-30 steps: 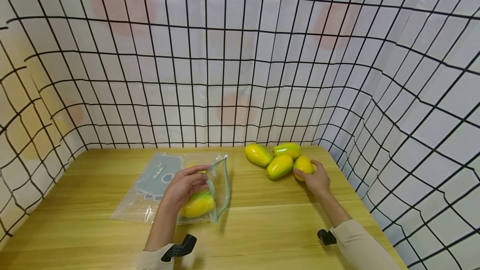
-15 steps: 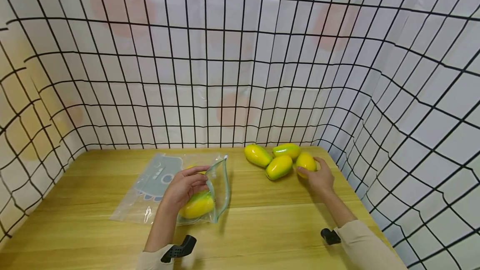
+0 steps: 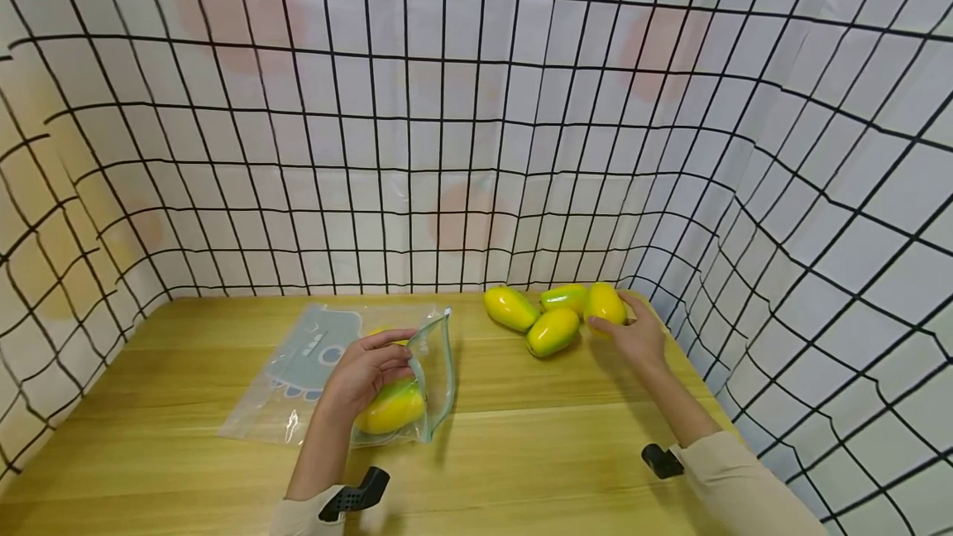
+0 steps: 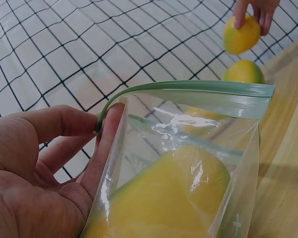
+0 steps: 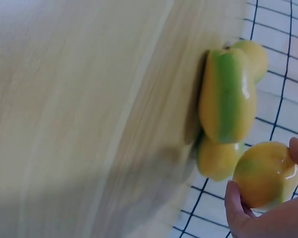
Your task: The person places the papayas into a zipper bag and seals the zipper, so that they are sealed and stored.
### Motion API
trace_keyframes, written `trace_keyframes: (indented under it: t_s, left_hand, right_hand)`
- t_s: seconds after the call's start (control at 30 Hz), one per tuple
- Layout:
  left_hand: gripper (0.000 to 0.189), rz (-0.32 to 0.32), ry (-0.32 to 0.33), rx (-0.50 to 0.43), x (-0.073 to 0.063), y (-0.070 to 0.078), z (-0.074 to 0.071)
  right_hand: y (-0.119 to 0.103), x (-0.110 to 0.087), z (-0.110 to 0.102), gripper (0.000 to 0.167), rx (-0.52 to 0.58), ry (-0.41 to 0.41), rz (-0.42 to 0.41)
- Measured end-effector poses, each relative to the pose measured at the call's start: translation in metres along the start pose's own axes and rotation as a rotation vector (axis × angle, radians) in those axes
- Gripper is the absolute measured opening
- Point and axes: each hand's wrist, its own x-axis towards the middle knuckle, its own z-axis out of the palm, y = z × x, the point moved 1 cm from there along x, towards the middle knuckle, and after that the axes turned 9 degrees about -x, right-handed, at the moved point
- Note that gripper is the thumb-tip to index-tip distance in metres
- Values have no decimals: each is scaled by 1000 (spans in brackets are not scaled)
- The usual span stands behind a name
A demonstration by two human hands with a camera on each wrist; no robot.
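Observation:
My left hand (image 3: 365, 372) holds the mouth of a clear zip bag (image 3: 249, 416), its fingers gripping the green zip rim (image 4: 188, 87). The bag lies on its side, mouth gaping to the right. A yellow-green papaya (image 3: 393, 408) lies inside near the mouth; more yellow shows behind my fingers, mostly hidden. At the back right, my right hand (image 3: 642, 343) grips another papaya (image 3: 606, 304) between thumb and fingers. In the right wrist view this papaya (image 5: 265, 174) appears raised off the table. Three more papayas (image 3: 553, 332) lie together just left of it.
A wooden table (image 3: 521, 453) bears everything. Black wire mesh (image 3: 447, 147) with pale cloth behind it rises along the back and both sides. The papayas stand close to the back mesh. A blue-grey cartoon print (image 3: 320, 346) covers part of the bag.
My right hand has drawn its papaya slightly right, then up and back from beside the others. My left hand and the bag have stayed in place.

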Motion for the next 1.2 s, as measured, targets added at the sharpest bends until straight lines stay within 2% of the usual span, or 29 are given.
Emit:
trace_keyframes:
  t_s: [0.3, 0.6, 0.9, 1.2]
  left_hand:
    - [43, 1, -3, -2, 0, 0, -1]
    - [44, 4, -5, 15, 0, 1, 0]
    - [44, 3, -2, 11, 0, 1, -1]
    - [45, 4, -9, 7, 0, 1, -2]
  right_hand:
    - [-24, -12, 7, 85, -3, -108, -52]
    - [-50, -30, 17, 84, 54, -228, -104]
    - [-71, -45, 29, 79, 46, -296, -141]
    - [-85, -60, 45, 76, 84, -353, -207]
